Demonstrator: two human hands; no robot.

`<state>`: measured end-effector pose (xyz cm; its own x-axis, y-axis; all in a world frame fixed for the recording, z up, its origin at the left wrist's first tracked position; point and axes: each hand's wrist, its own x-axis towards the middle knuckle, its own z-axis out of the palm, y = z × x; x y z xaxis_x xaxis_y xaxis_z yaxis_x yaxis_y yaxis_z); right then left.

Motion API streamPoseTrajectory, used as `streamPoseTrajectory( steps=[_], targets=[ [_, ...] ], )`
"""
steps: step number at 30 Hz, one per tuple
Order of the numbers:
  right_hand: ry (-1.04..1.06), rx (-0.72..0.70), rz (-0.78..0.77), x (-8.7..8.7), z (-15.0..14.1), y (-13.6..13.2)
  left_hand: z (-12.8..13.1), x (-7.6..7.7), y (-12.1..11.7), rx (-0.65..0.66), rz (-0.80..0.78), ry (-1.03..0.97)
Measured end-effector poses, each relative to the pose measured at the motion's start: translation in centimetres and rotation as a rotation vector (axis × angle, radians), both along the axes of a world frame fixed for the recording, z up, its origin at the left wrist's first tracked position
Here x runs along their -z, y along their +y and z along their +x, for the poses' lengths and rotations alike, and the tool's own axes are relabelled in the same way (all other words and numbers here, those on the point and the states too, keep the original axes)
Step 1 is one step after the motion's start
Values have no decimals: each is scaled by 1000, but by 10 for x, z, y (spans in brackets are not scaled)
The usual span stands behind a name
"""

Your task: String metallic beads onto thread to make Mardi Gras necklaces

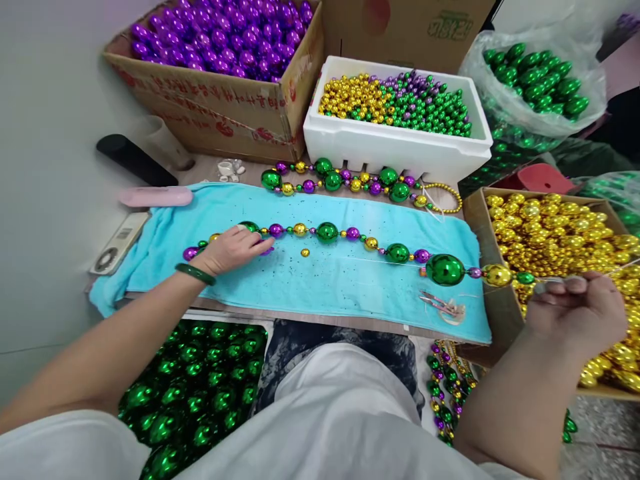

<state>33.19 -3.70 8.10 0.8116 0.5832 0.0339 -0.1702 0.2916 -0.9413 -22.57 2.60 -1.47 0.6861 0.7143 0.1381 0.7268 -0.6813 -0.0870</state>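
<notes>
A strand of green, purple and gold beads (327, 232) runs across a turquoise towel (280, 293) and rises off its right side. My left hand (234, 249), wearing a green bangle, lies over the strand's left part with its fingers curled on the beads; the fingertips partly hide them. At the other end, my right hand (575, 310) is closed in a pinch on the strand's thin string, just past a small green bead (525, 278). One loose gold bead (305, 253) sits on the towel. Small scissors (443, 303) lie near the towel's right edge.
Behind the towel lies another bead strand (333, 181). A box of purple beads (295, 100) and a white foam box (400, 150) stand at the back. Right: a box of gold beads (493, 300) and a bag of green beads (540, 130). Large green beads (200, 373) are below left.
</notes>
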Motion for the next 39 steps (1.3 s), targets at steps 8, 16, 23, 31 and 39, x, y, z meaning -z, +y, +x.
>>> streamPoseTrajectory(
  steps=[8, 16, 23, 31, 39],
  targets=[
    [-111, -247, -45, 14, -37, 4, -21, -5, 9, -13, -27, 75],
    [-53, -822, -66, -5, -135, 1, 158, -38, -44, 54, -31, -575],
    [-45, -976, 90, -35, -166, -13, 253, -44, -62, 101, -277, -1013],
    [19, -434, 305, -50, -97, -3, 174, -48, -40, -150, -84, -622],
    [-32, -85, 169, -24, -40, 0, 128, -22, -50, -234, 119, -71]
  ],
)
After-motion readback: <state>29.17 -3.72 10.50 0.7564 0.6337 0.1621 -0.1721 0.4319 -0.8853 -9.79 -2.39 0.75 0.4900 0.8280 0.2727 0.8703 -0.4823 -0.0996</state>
